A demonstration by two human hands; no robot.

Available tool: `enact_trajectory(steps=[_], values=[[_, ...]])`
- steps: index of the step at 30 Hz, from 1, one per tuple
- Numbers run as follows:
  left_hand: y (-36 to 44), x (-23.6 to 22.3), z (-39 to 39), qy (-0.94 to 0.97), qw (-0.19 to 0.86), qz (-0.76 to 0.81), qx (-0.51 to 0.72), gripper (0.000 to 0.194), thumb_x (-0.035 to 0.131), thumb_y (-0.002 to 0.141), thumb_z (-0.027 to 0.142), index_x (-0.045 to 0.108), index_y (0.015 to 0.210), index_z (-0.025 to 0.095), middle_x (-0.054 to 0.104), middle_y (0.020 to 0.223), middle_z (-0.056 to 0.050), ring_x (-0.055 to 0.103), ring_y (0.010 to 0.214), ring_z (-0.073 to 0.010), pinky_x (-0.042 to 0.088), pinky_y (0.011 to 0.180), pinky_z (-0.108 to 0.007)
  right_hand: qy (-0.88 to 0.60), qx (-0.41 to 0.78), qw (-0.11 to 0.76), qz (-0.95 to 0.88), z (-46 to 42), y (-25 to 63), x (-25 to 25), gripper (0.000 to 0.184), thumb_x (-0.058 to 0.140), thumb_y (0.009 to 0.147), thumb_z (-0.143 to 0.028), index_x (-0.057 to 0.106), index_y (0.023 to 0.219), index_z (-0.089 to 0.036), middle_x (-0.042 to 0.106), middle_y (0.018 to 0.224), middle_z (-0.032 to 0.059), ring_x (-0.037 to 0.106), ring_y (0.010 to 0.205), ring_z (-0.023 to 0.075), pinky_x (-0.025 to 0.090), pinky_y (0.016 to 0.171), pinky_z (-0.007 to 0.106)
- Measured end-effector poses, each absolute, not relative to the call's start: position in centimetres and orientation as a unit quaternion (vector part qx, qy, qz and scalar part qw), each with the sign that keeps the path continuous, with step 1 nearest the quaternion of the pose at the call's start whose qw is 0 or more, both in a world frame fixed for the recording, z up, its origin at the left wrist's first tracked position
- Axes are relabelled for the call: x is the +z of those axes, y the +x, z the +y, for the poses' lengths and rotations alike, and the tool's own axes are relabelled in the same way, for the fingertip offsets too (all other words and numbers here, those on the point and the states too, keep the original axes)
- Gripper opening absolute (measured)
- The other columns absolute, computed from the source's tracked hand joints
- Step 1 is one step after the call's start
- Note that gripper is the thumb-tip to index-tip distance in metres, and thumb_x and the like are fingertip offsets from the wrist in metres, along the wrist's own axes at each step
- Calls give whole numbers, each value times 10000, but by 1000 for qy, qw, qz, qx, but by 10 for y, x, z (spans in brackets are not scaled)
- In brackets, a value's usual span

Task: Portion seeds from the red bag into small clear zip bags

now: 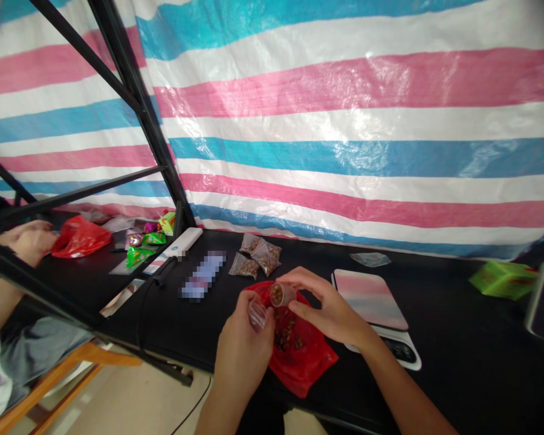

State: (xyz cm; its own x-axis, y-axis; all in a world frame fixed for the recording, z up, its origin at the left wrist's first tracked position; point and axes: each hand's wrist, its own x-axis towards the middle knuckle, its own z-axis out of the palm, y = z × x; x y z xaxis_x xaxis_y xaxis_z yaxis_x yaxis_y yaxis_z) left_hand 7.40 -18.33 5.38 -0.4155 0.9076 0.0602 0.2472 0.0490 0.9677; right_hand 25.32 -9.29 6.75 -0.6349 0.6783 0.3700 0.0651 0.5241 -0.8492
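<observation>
Right hand (321, 305) has thumb and fingers closed round a small clear cup (291, 294) of brown pieces, tilted so its mouth faces toward the left hand (245, 338), which pinches a small clear plastic bag (257, 315) just beside it; can't tell if the bag's mouth is spread. Red bag (301, 374) lies under both hands, more loose brown pieces (288, 333) on it. Beyond the left hand, filled packets (256, 257) sit clustered on the black surface (453, 338); the scale (369, 296) is right beside the right hand, its near end by the forearm; a flat clear bag (370, 259) lies farther out beyond that hand. To handle this well, I'd keep the cup over the red bag to catch strays, hold the clear bag's mouth wide and close to the rim, tip gradually, and grip lightly so the thin plastic doesn't fold over
</observation>
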Motion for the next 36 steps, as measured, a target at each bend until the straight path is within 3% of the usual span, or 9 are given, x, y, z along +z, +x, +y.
enact_trajectory(steps=[4, 8, 14, 21, 27, 30, 33, 36], values=[[88, 51, -173, 417, 377, 608, 561, 287, 824, 645, 200, 707, 904, 239, 731, 765, -68, 687, 694, -262, 435, 611, -266, -199, 452, 339, -800, -100, 249, 70, 300, 668, 920, -200, 714, 1211, -254, 633, 1204, 62, 620, 1139, 223, 478, 1021, 366], [99, 41, -170, 405, 388, 603, 567, 311, 778, 655, 162, 694, 947, 229, 737, 787, -64, 695, 690, -257, 451, 610, -267, -224, 497, 354, -760, -102, 244, 64, 454, 705, 835, -122, 640, 1263, -259, 654, 1162, 44, 632, 1060, 203, 506, 967, 344], [99, 31, -169, 463, 355, 610, 536, 224, 713, 786, 267, 657, 995, 208, 736, 815, -54, 693, 690, -223, 470, 607, -254, -219, 487, 357, -766, -99, 245, 63, 259, 742, 875, -172, 719, 1127, -232, 675, 1140, 51, 642, 1022, 194, 507, 928, 325], [103, 29, -170, 440, 348, 607, 563, 302, 737, 761, 279, 654, 1044, 212, 743, 832, -47, 702, 720, -223, 475, 613, -250, -191, 426, 366, -805, -101, 243, 67, 217, 632, 957, -143, 756, 1086, -266, 709, 1186, 56, 618, 1167, 222, 462, 1065, 402], [98, 27, -179, 420, 314, 645, 555, 232, 701, 807, 342, 621, 980, 210, 673, 774, -25, 629, 657, -200, 467, 611, -262, -261, 413, 374, -788, -96, 241, 60, 233, 737, 909, -286, 710, 1133, -228, 704, 1053, 41, 647, 932, 185, 514, 853, 305], [95, 23, -196, 418, 244, 690, 538, 229, 693, 818, 389, 608, 948, 220, 622, 817, -31, 606, 706, -212, 475, 650, -289, -315, 368, 392, -782, -90, 246, 57, 223, 681, 935, -254, 676, 1157, -230, 703, 1061, 35, 633, 936, 182, 495, 874, 312], [104, 15, -219, 416, 192, 714, 529, 248, 713, 785, 397, 611, 938, 230, 595, 918, -62, 606, 744, -233, 479, 657, -317, -336, 324, 338, -817, -86, 253, 55, 260, 700, 880, -163, 695, 1129, -240, 714, 1095, 36, 628, 1010, 208, 463, 951, 349], [120, 4, -238, 411, 210, 726, 510, 192, 684, 795, 358, 613, 930, 242, 585, 945, -81, 604, 740, -243, 462, 643, -326, -326, 295, 248, -863, -86, 257, 53, 307, 692, 831, -79, 728, 1087, -244, 732, 1104, 40, 621, 1073, 239, 420, 1008, 387]])
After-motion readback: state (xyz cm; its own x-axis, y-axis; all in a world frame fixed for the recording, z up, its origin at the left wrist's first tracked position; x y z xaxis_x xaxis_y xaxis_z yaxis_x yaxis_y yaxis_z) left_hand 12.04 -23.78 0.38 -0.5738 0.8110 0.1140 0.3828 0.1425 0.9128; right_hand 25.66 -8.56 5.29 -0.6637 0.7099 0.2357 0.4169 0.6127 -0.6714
